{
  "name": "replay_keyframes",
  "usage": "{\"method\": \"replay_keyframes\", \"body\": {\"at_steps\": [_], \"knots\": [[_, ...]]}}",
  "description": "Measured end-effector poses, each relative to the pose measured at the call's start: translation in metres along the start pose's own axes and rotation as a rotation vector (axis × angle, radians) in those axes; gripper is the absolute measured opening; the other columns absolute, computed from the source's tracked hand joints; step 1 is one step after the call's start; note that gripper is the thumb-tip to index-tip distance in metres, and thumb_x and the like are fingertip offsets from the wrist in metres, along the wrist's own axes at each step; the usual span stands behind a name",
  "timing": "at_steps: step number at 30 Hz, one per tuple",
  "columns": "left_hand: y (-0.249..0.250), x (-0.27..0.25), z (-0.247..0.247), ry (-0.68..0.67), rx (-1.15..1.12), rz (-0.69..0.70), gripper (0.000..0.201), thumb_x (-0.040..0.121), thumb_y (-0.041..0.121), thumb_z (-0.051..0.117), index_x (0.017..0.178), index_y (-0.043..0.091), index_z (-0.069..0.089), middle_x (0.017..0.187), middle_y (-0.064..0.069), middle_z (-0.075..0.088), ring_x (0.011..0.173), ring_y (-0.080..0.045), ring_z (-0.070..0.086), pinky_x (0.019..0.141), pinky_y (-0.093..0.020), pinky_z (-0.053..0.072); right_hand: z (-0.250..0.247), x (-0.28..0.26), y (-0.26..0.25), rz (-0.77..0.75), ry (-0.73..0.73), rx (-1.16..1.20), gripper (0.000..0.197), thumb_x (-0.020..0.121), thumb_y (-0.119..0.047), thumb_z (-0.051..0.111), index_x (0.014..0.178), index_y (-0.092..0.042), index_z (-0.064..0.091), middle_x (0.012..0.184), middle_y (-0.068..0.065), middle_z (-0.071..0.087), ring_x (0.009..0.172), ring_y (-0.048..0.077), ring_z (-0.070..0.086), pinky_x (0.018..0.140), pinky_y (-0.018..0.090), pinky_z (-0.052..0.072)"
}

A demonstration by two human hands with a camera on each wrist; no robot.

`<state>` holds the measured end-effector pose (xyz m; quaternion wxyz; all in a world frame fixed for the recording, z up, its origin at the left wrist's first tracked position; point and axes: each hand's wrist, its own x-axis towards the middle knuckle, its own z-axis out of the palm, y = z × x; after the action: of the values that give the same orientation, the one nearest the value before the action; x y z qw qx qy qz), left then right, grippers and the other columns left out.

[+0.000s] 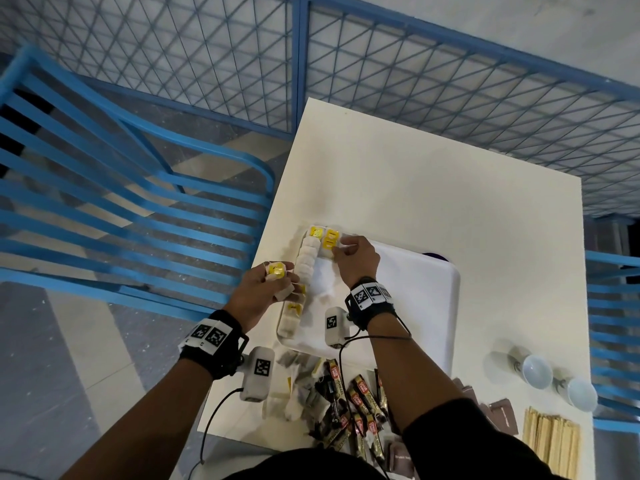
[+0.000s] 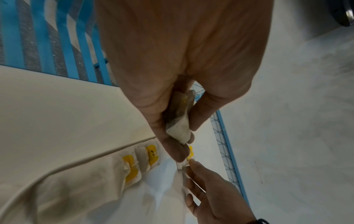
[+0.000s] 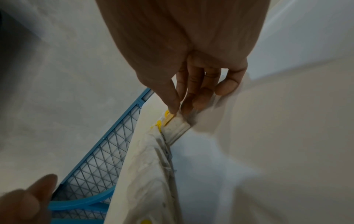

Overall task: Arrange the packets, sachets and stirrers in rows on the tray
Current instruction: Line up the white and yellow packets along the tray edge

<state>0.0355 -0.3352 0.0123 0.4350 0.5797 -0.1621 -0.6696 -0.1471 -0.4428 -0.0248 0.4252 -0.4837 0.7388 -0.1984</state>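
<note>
Closest to the viewer, below both wrists, a loose heap of glossy brown-and-gold stick sachets with red labels, their print too small to read, lies on the cream worktop. Among them, under the left wrist, are soft white paper tea bags. Beyond the right elbow lies a bundle of pale wooden stirrers, with flat brown packets beside them.

The left hand is curled around a small bunch of tea bags with yellow tags, held at the left edge of the white, round-cornered tray.

The right hand, just ahead of the left, pinches one tea bag between thumb and fingertips at the far end of the tray. There it adjoins a neat row of white bags with square yellow tags. The two hands are close but apart.

Two small white cups lie on their sides, well off to the right.
</note>
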Motion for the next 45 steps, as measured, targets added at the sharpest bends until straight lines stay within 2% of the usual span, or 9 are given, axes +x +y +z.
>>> {"method": "replay_keyframes", "body": {"at_steps": [5, 9, 13, 21, 26, 31, 37, 42, 45], "knots": [[0.002, -0.006, 0.003, -0.031, -0.032, 0.028, 0.021, 0.099, -0.005, 0.054, 0.118, 0.002, 0.055, 0.101, -0.022, 0.070, 0.091, -0.037, 0.070, 0.076, -0.043, 0.062, -0.008, -0.016, -0.007, -0.112, -0.003, 0.121, 0.015, 0.085, -0.019, 0.074, 0.100, -0.015, 0.072, 0.082, -0.004, 0.068, 0.070, 0.009, 0.059, 0.061, 0.002, 0.040], [0.005, -0.012, 0.012, -0.083, -0.014, 0.030, 0.027, 0.096, -0.007, 0.057, 0.122, 0.001, 0.054, 0.106, -0.022, 0.072, 0.095, -0.037, 0.071, 0.079, -0.043, 0.061, -0.009, -0.041, -0.020, -0.350, -0.328, 0.067, 0.013, 0.085, -0.027, 0.076, 0.099, -0.024, 0.076, 0.094, -0.004, 0.074, 0.081, 0.008, 0.064, 0.076, 0.016, 0.047], [0.006, -0.017, 0.019, -0.149, 0.022, 0.046, 0.041, 0.087, -0.010, 0.058, 0.127, -0.001, 0.054, 0.101, -0.022, 0.071, 0.092, -0.035, 0.072, 0.074, -0.039, 0.060, -0.016, -0.059, -0.025, -0.479, -0.486, -0.003, 0.014, 0.084, -0.034, 0.079, 0.096, -0.028, 0.076, 0.099, -0.005, 0.071, 0.084, 0.013, 0.064, 0.075, 0.021, 0.051], [-0.005, -0.022, 0.029, -0.059, 0.093, 0.012, 0.045, 0.068, 0.001, 0.058, 0.112, 0.003, 0.064, 0.111, -0.021, 0.070, 0.088, -0.032, 0.072, 0.062, -0.035, 0.050, -0.040, -0.063, -0.022, -0.473, -0.351, 0.088, 0.003, 0.088, -0.020, 0.075, 0.090, -0.017, 0.074, 0.084, -0.012, 0.072, 0.079, 0.005, 0.064, 0.074, 0.011, 0.045], [-0.005, -0.026, 0.039, -0.047, 0.062, 0.091, 0.042, 0.078, 0.014, 0.070, 0.119, 0.009, 0.065, 0.098, -0.016, 0.070, 0.079, -0.026, 0.064, 0.058, -0.032, 0.038, -0.049, -0.066, -0.016, -0.478, -0.354, 0.078, 0.005, 0.087, -0.023, 0.076, 0.089, -0.019, 0.074, 0.081, -0.008, 0.073, 0.078, 0.013, 0.066, 0.076, 0.019, 0.050], [-0.011, -0.030, 0.045, 0.051, 0.101, 0.194, 0.002, 0.093, 0.017, 0.072, 0.094, 0.015, 0.071, 0.083, -0.011, 0.071, 0.074, -0.023, 0.059, 0.057, -0.032, 0.036, -0.053, -0.074, -0.013, -0.477, -0.348, 0.104, 0.001, 0.087, -0.021, 0.075, 0.086, -0.020, 0.074, 0.078, -0.010, 0.072, 0.071, 0.006, 0.063, 0.076, 0.024, 0.052], [-0.014, -0.034, 0.050, 0.099, 0.109, 0.204, 0.020, 0.090, 0.025, 0.075, 0.099, 0.007, 0.071, 0.085, -0.010, 0.073, 0.069, -0.021, 0.056, 0.055, -0.032, 0.039, -0.057, -0.080, -0.012, -0.517, -0.273, 0.125, 0.001, 0.088, -0.019, 0.073, 0.088, -0.020, 0.073, 0.087, -0.009, 0.074, 0.080, 0.005, 0.066, 0.075, 0.018, 0.049], [-0.013, -0.038, 0.053, 0.123, 0.144, 0.231, 0.016, 0.089, 0.024, 0.077, 0.098, 0.012, 0.071, 0.080, -0.010, 0.074, 0.065, -0.019, 0.055, 0.053, -0.031, 0.041, -0.059, -0.082, -0.009, -0.496, -0.306, 0.121, 0.004, 0.089, -0.019, 0.071, 0.092, -0.018, 0.074, 0.081, -0.010, 0.071, 0.072, 0.004, 0.064, 0.076, 0.027, 0.054], [-0.012, -0.041, 0.053, 0.114, 0.217, 0.285, 0.018, 0.089, 0.024, 0.077, 0.098, 0.011, 0.070, 0.083, -0.013, 0.076, 0.065, -0.017, 0.055, 0.055, -0.031, 0.041, -0.061, -0.082, -0.013, -0.412, -0.370, 0.107, 0.016, 0.089, -0.036, 0.071, 0.090, -0.021, 0.076, 0.081, -0.010, 0.075, 0.077, 0.008, 0.067, 0.079, 0.032, 0.056]]}}
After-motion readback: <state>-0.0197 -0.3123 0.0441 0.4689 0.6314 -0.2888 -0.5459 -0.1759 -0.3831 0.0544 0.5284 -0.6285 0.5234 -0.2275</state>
